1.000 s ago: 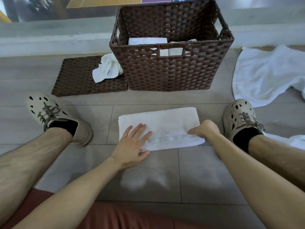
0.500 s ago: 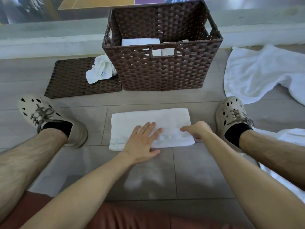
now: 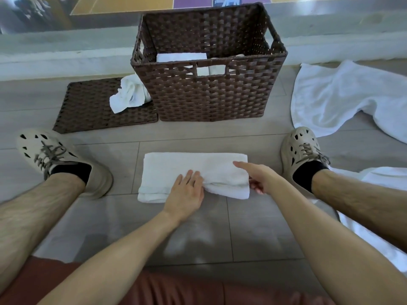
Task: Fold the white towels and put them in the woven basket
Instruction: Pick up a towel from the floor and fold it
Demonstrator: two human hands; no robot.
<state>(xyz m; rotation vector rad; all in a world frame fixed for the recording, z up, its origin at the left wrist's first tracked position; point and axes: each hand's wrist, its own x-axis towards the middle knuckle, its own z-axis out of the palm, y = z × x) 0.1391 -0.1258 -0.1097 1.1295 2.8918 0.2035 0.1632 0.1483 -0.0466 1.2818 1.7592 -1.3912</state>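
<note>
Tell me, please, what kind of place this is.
Probably a home, indoors at floor level: grey tiled floor, a woven basket holding folded towels, and a loose white towel spread beside it. Which room, I cannot tell.

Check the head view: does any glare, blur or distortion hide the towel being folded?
Head view: wide-angle lens bows the woven basket and floor joints; folded towel sharp, no glare; soft light, pale sheen on the floor tile nearer than it; loose towel at right nearly washed out.

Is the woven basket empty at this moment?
No, folded white towels lie inside the woven basket, showing above its near rim.
</note>
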